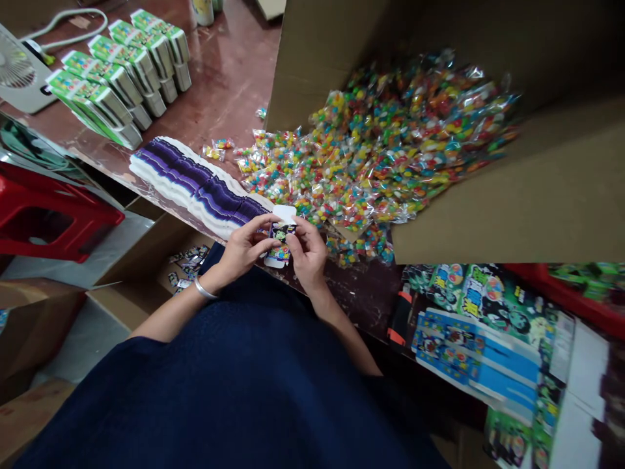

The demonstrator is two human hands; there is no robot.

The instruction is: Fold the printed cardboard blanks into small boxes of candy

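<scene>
Between my two hands is a small printed candy box [282, 234], with white flaps standing out at its top and bottom ends. My left hand [244, 251] pinches its left side, thumb on the front. On the right side, my right hand [308, 251] grips it with thumb and fingers. Just beyond the hands lies a heap of small clear candy packets [361, 156] full of colourful sweets, spilling from a big cardboard box [463, 221] tipped on its side. A long fanned row of flat purple and white cartons [205, 189] reaches toward my left hand.
Stacked green cartons [122, 65] and a white fan [19, 71] stand at the far left. Below the table edge, an open cardboard box [131, 293] holds several small filled boxes. A red stool [53, 215] is left. A black and orange cutter [400, 318] lies beside printed sheets [502, 365].
</scene>
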